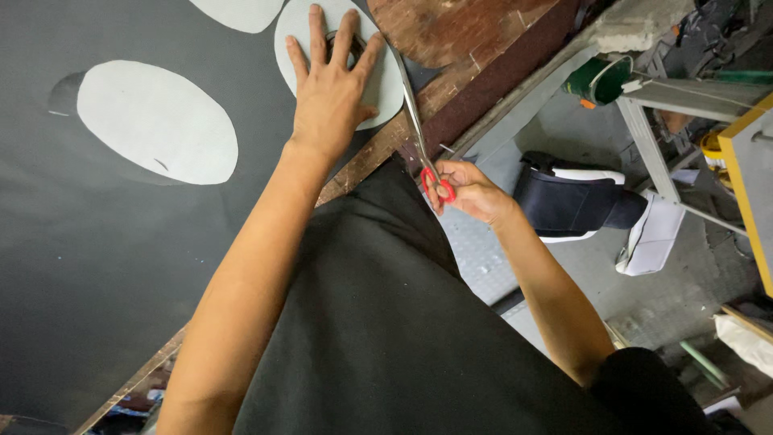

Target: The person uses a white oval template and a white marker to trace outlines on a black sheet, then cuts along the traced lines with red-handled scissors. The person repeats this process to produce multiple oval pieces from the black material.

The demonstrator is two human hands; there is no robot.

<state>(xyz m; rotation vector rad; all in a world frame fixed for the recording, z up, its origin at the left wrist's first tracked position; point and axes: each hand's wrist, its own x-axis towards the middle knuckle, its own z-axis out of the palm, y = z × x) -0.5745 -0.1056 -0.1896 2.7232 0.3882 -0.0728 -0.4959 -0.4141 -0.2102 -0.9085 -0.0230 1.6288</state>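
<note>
My left hand [328, 89] lies flat, fingers spread, on the far pale oval cutout [385, 80]. My right hand [471, 191] grips the red-handled scissors [420, 133], blades reaching along the oval's right edge.

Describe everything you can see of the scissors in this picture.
The scissors are long, with slim silver metal blades and red loop handles. The right hand grips the handles just off the table edge. The blades point away from the person, running beside the pale oval piece that the left hand presses flat on the dark sheet.

One head-worn camera looks steeply down, close over the worktable [451, 76].
</note>
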